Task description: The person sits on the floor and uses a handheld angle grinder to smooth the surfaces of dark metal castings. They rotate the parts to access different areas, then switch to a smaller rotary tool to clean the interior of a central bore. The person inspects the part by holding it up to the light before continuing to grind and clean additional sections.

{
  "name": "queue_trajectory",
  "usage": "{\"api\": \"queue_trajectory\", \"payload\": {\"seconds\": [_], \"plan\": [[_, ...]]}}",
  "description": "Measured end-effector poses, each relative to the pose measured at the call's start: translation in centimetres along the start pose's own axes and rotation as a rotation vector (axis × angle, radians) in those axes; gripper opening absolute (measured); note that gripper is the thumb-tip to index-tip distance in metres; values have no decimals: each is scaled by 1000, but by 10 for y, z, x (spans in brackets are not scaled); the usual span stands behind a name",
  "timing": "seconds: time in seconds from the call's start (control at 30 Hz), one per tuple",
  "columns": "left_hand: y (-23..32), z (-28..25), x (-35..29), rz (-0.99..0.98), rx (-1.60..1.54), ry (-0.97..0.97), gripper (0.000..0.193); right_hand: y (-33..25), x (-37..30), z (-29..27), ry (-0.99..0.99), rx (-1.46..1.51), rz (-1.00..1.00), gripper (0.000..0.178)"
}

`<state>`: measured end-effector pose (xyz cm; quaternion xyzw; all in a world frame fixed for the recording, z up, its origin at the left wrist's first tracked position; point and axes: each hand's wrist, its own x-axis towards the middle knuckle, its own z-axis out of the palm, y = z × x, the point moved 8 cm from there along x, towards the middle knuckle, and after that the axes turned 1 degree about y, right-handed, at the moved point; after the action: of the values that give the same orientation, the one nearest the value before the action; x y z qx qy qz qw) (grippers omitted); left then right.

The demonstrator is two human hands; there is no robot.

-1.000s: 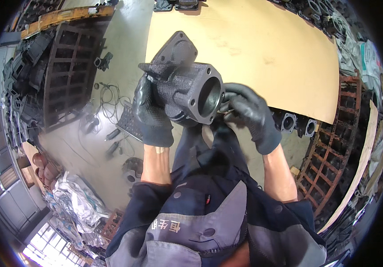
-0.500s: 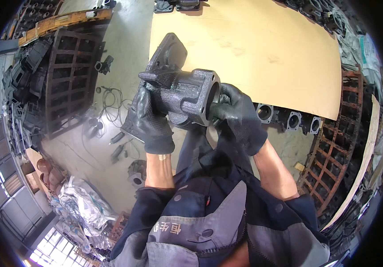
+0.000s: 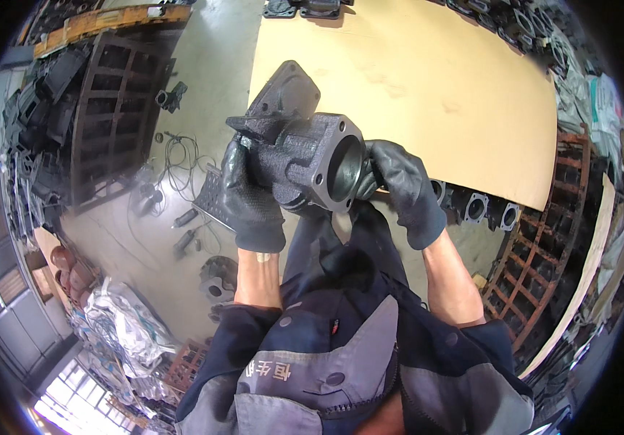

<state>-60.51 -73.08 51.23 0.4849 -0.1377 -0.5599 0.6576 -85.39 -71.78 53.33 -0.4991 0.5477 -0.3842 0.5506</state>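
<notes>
I hold a dark, rough metal casting point(image 3: 294, 154), a pipe-like body with flanges, up in front of me. At its right end a squarish flange point(image 3: 324, 177) with bolt holes surrounds a large round bore, turned toward the right and slightly toward me. A broad plate-like flange rises at its upper left. My left hand point(image 3: 250, 196), in a black coated glove, grips the casting from the left and below; some fingers are hidden behind it. My right hand point(image 3: 404, 187), gloved too, is closed with its curled fingers at the flange's right edge.
A tan sheet-covered surface point(image 3: 435, 87) lies ahead, with more castings point(image 3: 476, 207) under its near edge and others at its far edge. Rusty metal racks point(image 3: 540, 246) stand at the right. On the floor at left are cables point(image 3: 178, 156), hand tools point(image 3: 185, 217) and another casting point(image 3: 218, 279).
The casting has turned so that its bore shows more openly. My right hand's fingers have drawn back from inside the bore to the flange's right edge.
</notes>
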Motion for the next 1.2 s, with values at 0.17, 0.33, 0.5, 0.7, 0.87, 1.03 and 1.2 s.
{"api": "queue_trajectory", "payload": {"seconds": [0.17, 0.33, 0.5, 0.7, 0.87, 1.03, 1.2], "plan": [[16, -20, -36, 64, -48, 90, 32, -27, -13, 34, -164, -417, -591, 42], [1, -113, -84, 166, -4, 194, 28, 9, -41, 109, -427, -6, 56, 47], [28, -186, -164, 222, -40, 527, 19, 38, -72, 192, -589, 86, 275, 51], [52, -316, -245, 352, 369, 729, 22, 80, -132, 320, -942, -78, 375, 53], [80, -437, -295, 332, 102, 1044, 28, 92, -185, 456, -1120, -137, 320, 40], [124, -551, -335, 350, -203, 1168, 18, 114, -244, 591, -1346, -276, 321, 51], [143, -648, -377, 412, -328, 1311, 23, 138, -287, 700, -1511, -351, 333, 45]]}}
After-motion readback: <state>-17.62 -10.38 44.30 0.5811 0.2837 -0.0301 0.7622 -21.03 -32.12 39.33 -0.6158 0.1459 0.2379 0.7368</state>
